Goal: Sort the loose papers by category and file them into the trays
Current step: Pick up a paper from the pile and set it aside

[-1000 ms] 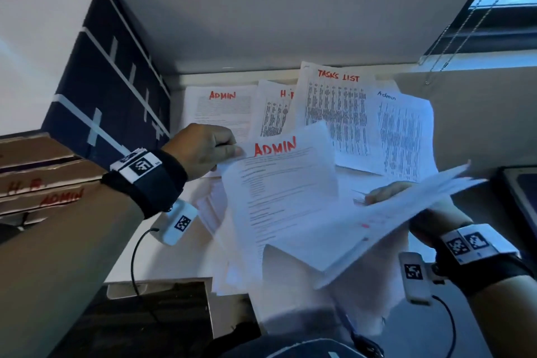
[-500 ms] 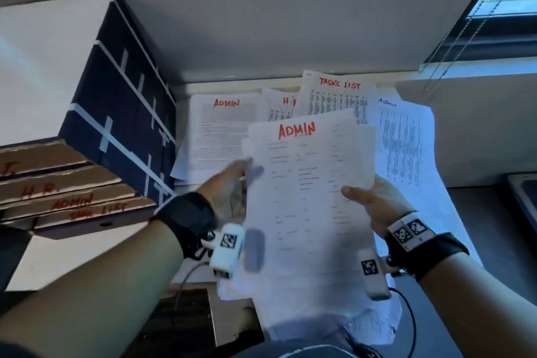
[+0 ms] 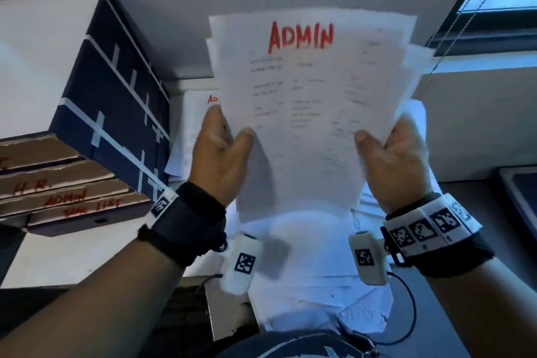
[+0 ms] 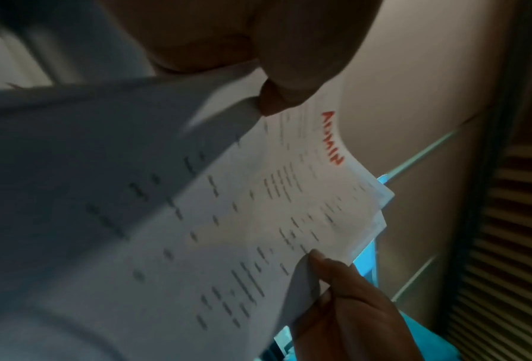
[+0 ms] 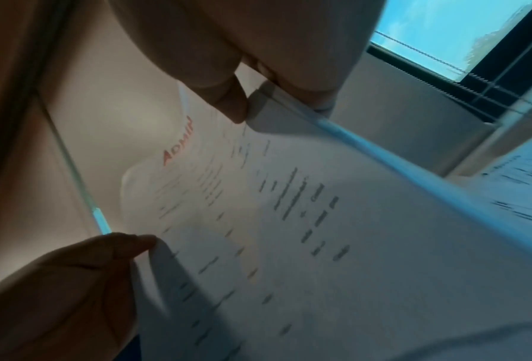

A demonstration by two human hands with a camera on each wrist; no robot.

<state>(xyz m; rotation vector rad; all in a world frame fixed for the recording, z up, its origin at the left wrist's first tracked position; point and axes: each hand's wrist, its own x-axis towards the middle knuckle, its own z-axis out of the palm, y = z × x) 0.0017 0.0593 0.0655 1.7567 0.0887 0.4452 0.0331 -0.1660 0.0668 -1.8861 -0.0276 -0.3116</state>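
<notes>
Since prev frames, white paper stack w/ red ADMIN heading (image 3: 308,102) got raised upright, centre frame. Left hand (image 3: 220,151) & right hand (image 3: 392,160) pinch its side edges. Step: squaring ADMIN batch. Next, probably slide into brown cardboard tray marked ADMIN (image 3: 66,197), lower left.

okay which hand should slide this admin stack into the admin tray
Left, probably. The left hand grips the stack on the side nearest the ADMIN tray; the right hand is farther away.
</notes>
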